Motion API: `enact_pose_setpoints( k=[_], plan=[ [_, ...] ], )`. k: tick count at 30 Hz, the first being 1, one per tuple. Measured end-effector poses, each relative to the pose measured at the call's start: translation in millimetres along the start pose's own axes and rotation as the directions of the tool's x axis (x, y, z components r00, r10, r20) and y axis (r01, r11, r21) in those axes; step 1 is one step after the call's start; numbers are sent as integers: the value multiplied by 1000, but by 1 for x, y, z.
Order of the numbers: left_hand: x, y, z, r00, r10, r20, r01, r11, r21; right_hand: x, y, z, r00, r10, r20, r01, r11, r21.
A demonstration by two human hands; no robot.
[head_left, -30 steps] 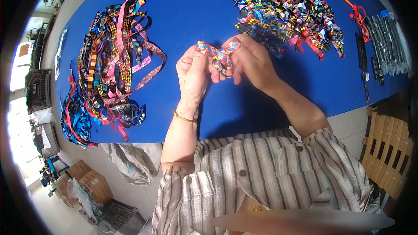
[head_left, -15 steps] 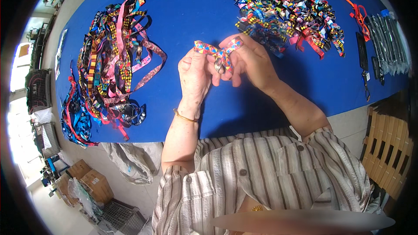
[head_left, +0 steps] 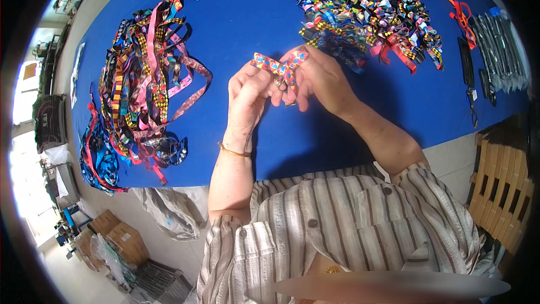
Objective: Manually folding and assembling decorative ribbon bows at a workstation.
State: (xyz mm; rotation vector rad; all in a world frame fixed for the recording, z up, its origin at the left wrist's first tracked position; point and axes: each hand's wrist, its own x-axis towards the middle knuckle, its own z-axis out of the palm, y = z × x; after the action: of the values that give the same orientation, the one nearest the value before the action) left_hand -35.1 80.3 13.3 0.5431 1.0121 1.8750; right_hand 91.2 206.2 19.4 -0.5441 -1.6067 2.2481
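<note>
A multicoloured ribbon strap (head_left: 275, 66) with a triangle pattern is stretched between my hands above the blue table. My left hand (head_left: 247, 89) pinches its left end, and my right hand (head_left: 320, 76) grips the other end. The strap's middle dips and folds between the fingers, where a small metallic piece shows in part; its shape is hard to make out. Just beyond my right hand lies a large heap of short looped straps (head_left: 365, 11). Left of my left hand is a pile of long patterned straps (head_left: 138, 73).
A bundle of blue and red straps (head_left: 98, 152) lies at the table's near left. On the right are an orange strap (head_left: 462, 19), a black strap (head_left: 467, 70) and a stack of plastic-wrapped dark items (head_left: 499, 50). Cardboard boxes (head_left: 126, 242) stand on the floor.
The strap has shifted slightly between my hands, its hanging fold now pulled up closer to the fingers. Both hands stay in nearly the same place.
</note>
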Motion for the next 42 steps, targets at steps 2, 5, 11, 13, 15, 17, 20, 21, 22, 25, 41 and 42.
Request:
enact_pose_setpoints(
  k=[2,5,11,13,15,17,20,21,22,25,41,42],
  plan=[
    [0,0,0,1000,-24,-16,26,994,110,-1,-1,-1,1000,-15,19,16,999,-48],
    [1,0,0,997,-27,-76,43,976,215,0,-7,-1,1000,-1,28,5,994,-112],
    [6,9,-3,957,33,-290,45,965,257,-1,-15,5,997,74,-8,-74,984,-165],
    [6,9,-3,955,46,-293,31,967,252,-1,-14,5,996,88,0,-85,959,-272],
    [5,9,-5,946,65,-318,18,968,252,-1,-7,5,998,68,7,-63,953,-297],
    [5,10,-8,944,72,-323,16,966,259,-2,-4,5,999,48,12,-42,945,-324],
    [5,12,-16,946,74,-316,28,952,306,1,2,3,994,101,40,-81,935,-346],
    [5,13,-17,950,70,-304,41,938,344,3,9,1,999,-40,15,43,921,-388],
    [5,14,-15,949,69,-307,43,938,344,5,10,2,984,-180,-2,161,888,-432],
    [3,20,-5,955,-13,-297,128,919,373,4,-1,1,957,-267,-112,176,842,-509],
    [2,9,-4,995,-49,-89,89,840,535,9,2,-10,964,-249,-91,162,826,-540],
    [3,10,-4,995,-48,-89,89,840,535,9,1,-11,964,-249,-91,162,826,-540]
  ],
)
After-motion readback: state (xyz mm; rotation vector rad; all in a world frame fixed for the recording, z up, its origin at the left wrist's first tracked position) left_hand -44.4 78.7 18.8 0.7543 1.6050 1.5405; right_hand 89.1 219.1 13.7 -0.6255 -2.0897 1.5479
